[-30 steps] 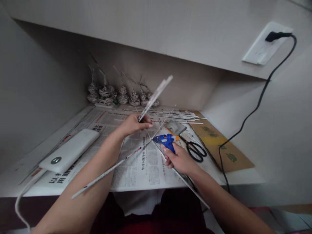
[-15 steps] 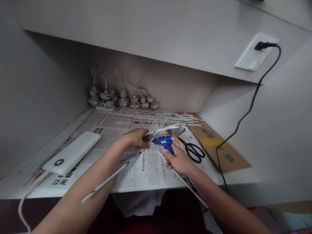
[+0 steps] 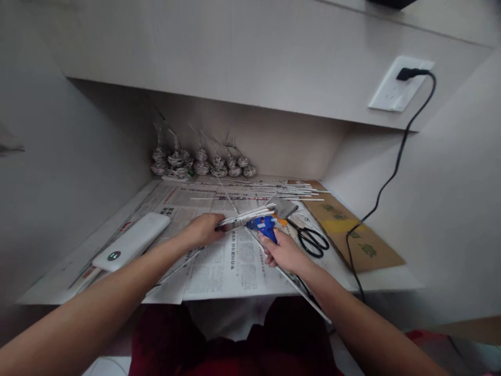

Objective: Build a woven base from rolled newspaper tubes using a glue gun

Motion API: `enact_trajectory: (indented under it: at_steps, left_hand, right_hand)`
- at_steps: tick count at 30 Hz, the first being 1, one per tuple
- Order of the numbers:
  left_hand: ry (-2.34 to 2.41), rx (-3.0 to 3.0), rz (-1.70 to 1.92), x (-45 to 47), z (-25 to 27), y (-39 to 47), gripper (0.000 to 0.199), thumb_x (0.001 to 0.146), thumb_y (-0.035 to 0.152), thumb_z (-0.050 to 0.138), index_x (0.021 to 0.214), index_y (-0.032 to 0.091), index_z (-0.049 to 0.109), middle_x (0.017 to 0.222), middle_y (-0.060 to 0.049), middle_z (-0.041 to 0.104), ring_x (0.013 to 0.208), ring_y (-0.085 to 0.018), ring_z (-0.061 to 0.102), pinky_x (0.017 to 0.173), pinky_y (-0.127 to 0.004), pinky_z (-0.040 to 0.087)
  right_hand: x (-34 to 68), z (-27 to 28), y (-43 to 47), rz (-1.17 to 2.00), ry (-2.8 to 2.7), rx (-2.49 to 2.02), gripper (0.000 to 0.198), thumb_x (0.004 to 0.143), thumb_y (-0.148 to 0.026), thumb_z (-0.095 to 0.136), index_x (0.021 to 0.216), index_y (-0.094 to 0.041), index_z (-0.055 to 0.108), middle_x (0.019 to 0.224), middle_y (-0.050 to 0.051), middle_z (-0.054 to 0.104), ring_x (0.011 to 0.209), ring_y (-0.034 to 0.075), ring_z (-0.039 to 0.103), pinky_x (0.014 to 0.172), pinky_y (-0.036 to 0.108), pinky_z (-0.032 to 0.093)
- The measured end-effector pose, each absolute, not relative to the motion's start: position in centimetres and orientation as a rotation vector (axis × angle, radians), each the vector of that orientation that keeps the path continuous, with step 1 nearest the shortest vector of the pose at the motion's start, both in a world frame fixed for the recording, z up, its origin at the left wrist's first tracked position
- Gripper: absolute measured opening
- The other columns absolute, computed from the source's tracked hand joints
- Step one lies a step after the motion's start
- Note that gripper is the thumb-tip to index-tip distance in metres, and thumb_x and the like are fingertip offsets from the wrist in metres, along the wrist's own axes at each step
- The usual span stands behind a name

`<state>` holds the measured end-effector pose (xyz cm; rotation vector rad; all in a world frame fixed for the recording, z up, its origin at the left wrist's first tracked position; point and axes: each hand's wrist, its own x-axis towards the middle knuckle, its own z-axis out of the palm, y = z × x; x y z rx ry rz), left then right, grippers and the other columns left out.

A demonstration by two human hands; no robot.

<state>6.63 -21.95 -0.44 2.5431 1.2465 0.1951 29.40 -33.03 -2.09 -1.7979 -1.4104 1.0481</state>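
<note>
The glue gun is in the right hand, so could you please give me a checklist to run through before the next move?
1. Grip of the right hand on the glue gun: ok, closed round its handle.
2. Grip of the left hand on the bundle of sticks: ok, held together.
3. Bundle clear of the glue gun: cannot tell; its ends lie close by in this view.
4. Nozzle touching the crossed sticks: cannot tell, too small.
5. Scissors out of the way: ok, lying unheld beyond the right hand.
6. Power to the glue gun: cannot tell; a plug is in the socket, but the cord runs out of sight.
</note>
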Motion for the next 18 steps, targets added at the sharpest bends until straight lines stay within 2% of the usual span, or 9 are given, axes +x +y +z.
enact_trajectory:
  at_steps: [8, 13, 18]
  left_hand:
    - [1.363, 2.485, 0.225, 5.8, -0.5, -23.0, 0.018, 0.073, 0.035, 0.056, 0.086, 0.023, 0.062, 0.08, -0.005, 0.068, 0.074, -0.022, 0.062, 0.063, -0.026, 0.039]
    - [1.466, 2.519, 0.111, 5.5, 1.4, -22.8, 0.012, 0.067, 0.026, 0.058, 0.076, 0.021, 0.064, 0.074, -0.006, 0.068, 0.071, -0.023, 0.062, 0.06, -0.027, 0.037]
    - [1.489, 2.377, 0.386, 7.8, 1.4, -23.1, 0.016, 0.07, 0.03, 0.057, 0.08, 0.021, 0.066, 0.078, -0.004, 0.069, 0.073, -0.02, 0.062, 0.062, -0.025, 0.038]
  right_hand:
    - [29.5, -2.2, -32.8, 1.07, -1.419, -1.772, 0.027, 0.087, -0.048, 0.051, 0.09, -0.021, 0.047, 0.066, -0.003, 0.057, 0.044, 0.01, 0.059, 0.038, 0.019, 0.048]
    - [29.6, -2.3, -32.6, 1.089, -1.434, -1.756, 0.027, 0.087, -0.048, 0.05, 0.09, -0.021, 0.047, 0.063, -0.003, 0.056, 0.043, 0.011, 0.06, 0.037, 0.019, 0.047]
    - [29.6, -2.3, -32.6, 1.06, -1.453, -1.759, 0.029, 0.086, -0.049, 0.052, 0.087, -0.021, 0.046, 0.064, -0.002, 0.057, 0.044, 0.012, 0.061, 0.037, 0.019, 0.048]
